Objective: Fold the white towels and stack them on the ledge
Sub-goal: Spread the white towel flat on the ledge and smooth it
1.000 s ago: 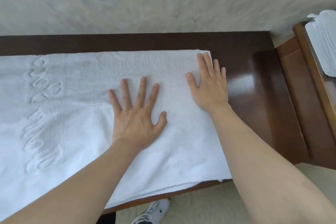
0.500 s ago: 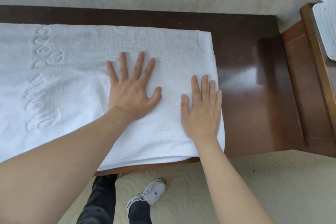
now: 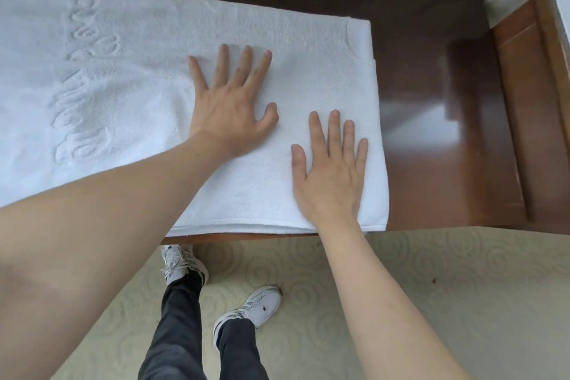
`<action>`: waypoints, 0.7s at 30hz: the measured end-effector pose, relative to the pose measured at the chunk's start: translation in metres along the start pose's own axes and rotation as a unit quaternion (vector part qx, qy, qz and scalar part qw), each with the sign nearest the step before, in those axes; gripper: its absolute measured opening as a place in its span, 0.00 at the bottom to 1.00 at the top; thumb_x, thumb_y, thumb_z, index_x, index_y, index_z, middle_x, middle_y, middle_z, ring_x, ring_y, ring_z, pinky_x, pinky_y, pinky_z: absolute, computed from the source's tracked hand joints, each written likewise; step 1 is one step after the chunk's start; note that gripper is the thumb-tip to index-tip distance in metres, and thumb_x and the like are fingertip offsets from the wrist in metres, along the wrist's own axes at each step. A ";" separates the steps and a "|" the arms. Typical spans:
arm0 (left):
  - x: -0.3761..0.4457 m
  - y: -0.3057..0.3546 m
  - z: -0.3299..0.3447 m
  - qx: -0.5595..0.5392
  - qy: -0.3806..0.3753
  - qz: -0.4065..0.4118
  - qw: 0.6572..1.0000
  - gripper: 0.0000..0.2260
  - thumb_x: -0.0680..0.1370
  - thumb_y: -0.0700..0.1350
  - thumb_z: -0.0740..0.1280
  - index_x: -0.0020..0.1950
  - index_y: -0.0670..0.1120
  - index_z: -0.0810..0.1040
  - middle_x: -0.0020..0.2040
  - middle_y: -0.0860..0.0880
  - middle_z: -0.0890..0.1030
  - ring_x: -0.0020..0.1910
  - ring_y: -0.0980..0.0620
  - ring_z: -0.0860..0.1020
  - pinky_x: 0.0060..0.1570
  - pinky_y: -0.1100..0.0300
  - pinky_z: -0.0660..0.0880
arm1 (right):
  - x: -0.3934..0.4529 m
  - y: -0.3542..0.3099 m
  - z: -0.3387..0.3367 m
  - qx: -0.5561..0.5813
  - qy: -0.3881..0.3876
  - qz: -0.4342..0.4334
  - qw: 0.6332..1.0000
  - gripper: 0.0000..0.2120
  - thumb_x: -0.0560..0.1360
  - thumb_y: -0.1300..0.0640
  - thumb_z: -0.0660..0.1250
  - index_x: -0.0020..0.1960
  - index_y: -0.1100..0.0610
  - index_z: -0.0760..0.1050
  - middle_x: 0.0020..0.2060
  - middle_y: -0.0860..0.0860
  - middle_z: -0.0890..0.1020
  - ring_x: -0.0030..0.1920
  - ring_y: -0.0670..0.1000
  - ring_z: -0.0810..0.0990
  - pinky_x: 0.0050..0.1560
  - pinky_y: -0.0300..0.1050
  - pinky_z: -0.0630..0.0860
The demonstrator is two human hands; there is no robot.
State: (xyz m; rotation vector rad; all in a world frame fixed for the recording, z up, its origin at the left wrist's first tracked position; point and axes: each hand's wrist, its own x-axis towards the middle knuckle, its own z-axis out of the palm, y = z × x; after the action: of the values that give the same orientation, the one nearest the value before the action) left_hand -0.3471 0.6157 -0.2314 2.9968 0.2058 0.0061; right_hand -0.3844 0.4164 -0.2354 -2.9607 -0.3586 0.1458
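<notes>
White towel (image 3: 129, 77), embossed lettering, lies folded on ledge (image 3: 431, 120).

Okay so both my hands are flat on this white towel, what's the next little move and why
Probably pinch the towel's right end and fold it leftward over itself. Both the left hand and right hand lie flat with straight fingers on an already smooth doubled layer, and the towel reaches leftward out of view along the dark wooden ledge, too long to stack.
</notes>
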 end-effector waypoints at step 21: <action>-0.107 -0.146 -0.025 -0.006 -0.027 -0.096 0.995 0.32 0.79 0.70 0.46 0.81 0.61 0.47 0.82 0.53 0.45 0.81 0.50 0.41 0.78 0.50 0.38 | -0.008 0.006 -0.010 -0.022 -0.039 0.027 0.999 0.31 0.80 0.36 0.39 0.81 0.42 0.43 0.81 0.46 0.46 0.81 0.49 0.41 0.77 0.64 0.39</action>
State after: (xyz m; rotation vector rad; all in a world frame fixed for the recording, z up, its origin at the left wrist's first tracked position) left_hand -0.4731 0.7477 -0.2262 2.9472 0.4834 -0.0932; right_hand -0.3895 0.4078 -0.2257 -3.0155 -0.2963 0.2627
